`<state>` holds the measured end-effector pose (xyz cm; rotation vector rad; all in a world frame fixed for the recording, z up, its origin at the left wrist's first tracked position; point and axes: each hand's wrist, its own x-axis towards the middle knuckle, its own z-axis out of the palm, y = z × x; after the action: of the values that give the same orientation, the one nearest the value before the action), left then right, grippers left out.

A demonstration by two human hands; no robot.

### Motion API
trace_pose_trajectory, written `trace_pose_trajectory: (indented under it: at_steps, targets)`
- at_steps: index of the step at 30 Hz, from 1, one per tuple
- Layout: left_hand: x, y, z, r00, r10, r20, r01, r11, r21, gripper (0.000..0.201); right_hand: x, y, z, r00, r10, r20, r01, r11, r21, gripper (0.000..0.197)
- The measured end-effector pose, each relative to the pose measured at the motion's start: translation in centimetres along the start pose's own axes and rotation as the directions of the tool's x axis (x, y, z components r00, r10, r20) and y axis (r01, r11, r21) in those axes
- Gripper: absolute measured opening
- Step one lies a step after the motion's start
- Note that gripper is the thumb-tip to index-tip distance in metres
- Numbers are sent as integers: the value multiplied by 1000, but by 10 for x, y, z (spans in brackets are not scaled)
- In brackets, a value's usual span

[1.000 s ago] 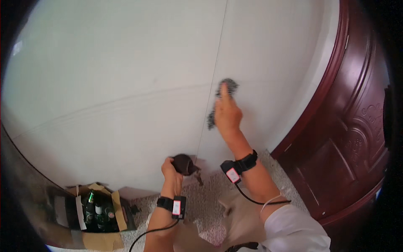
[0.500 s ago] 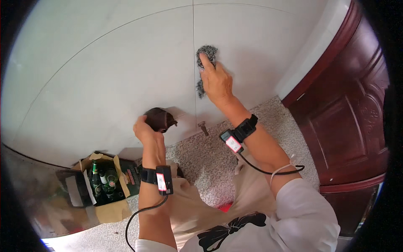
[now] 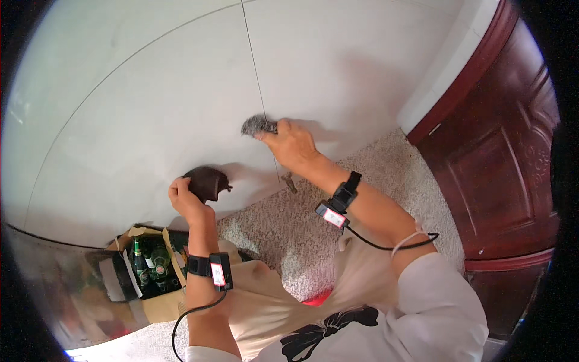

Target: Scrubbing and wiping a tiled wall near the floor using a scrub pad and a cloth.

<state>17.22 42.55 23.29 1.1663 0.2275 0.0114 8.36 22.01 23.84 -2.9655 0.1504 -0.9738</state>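
Observation:
My right hand (image 3: 294, 143) grips a grey, shaggy cloth (image 3: 258, 125) and holds it at the pale wall (image 3: 151, 114), across a thin vertical seam. Part of the cloth is hidden behind the fingers. Lower and to the left, my left hand (image 3: 188, 198) is closed on the edge of a dark brown, rounded object (image 3: 207, 183) with a small pointed bit at its right side. That object is close to the wall; its exact kind cannot be made out. Each wrist wears a black strap with a small cabled box.
A small metal fitting (image 3: 289, 182) juts out at the foot of the wall. An open cardboard box (image 3: 163, 306) with several green bottles (image 3: 158, 263) stands at lower left, beside a shiny metal surface (image 3: 66, 283). A dark red door (image 3: 488, 175) fills the right side above speckled flooring (image 3: 398, 158).
My right hand has brought the cloth down and to the left along the wall, now turned sideways. My left hand, with the brown object, sits slightly lower and further left.

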Motion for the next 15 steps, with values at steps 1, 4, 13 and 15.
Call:
trace_pose_trajectory:
  at_steps: [1,4,13,15]
  targets:
    - [0,-3,1,997,78,-4,-78,997,21,18,6,3,-7,1000,-1,1,1,1000,-8,28]
    - [-6,-4,7,986,164,24,-165,985,58,19,14,7,-15,967,152,-203,-148,988,34,30]
    - [-36,0,21,700,634,327,-713,638,289,22,-59,14,39,948,148,283,-172,983,60,29]
    - [-38,-1,22,717,616,327,-697,652,299,23,-55,12,36,943,148,299,-173,983,57,31]
